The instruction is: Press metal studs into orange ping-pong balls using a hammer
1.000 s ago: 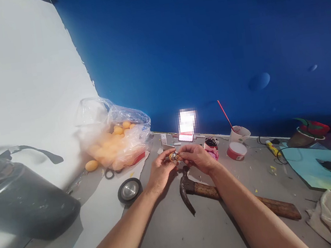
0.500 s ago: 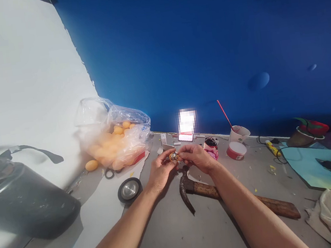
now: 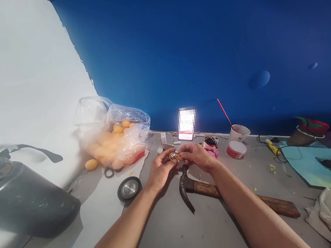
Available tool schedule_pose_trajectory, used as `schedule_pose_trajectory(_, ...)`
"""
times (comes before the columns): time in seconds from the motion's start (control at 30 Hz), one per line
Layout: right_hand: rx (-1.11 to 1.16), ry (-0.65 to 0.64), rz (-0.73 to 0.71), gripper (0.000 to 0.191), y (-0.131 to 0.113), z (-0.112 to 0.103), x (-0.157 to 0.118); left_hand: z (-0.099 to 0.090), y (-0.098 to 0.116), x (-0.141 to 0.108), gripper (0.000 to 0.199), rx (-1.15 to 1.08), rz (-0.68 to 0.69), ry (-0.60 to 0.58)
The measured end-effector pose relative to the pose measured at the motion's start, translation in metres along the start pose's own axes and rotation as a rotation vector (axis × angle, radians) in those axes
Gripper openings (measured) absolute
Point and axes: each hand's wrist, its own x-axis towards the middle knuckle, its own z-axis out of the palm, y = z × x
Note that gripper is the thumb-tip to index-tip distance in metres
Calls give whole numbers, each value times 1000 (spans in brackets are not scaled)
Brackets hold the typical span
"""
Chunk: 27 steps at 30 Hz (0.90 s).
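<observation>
Presently, a small shiny piece [image 3: 174, 156] is held above the tabletop [image 3: 198, 237], in the space between the two hands, just beyond the head of the hammer [image 3: 187, 184]. By the left hand [image 3: 159, 172] it is gripped from one side, with the thumb below and the fingers curled over the upper edge; by the right hand [image 3: 199, 157] it is pinched from the other side, with the fingertips drawn together at its edge. Thus both hands are closed on the same piece, although the exact contact under the right fingertips cannot be told. A silvery middle with an orange edge is seen on the piece, but finer details are too small to be read. From its look, it is judged to be light and rather stiff, with a smooth middle which may be slippery; whether it is fragile cannot be told. It would be held most surely by its outer edge, between thumb and fingertip, with only gentle pressure. The wooden handle of the hammer is crossed above by the right forearm. Beside the left forearm, a black wheel [image 3: 129, 189] is laid flat, partly over a white sheet [image 3: 95, 226]. Farther back, orange balls [image 3: 117, 128] are contained in a clear bag [image 3: 135, 117], and a lit phone [image 3: 186, 136] is stood near the wall. To the right of it, a stained jar [image 3: 211, 150], a red tub [image 3: 236, 150] and a cup [image 3: 241, 132] with a red stick [image 3: 224, 112] are placed.
</observation>
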Motion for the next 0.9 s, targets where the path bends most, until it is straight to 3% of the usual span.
schedule_pose_trajectory(0.63, 40, -40, 18, 35, -2, -2, 0, 1, -2, 0, 49, -103, -42, -17)
schedule_pose_trajectory(0.9, 26, -38, 28, 34, -2, -3, 0, 2, 0, -1, 46, -40, -15, -11)
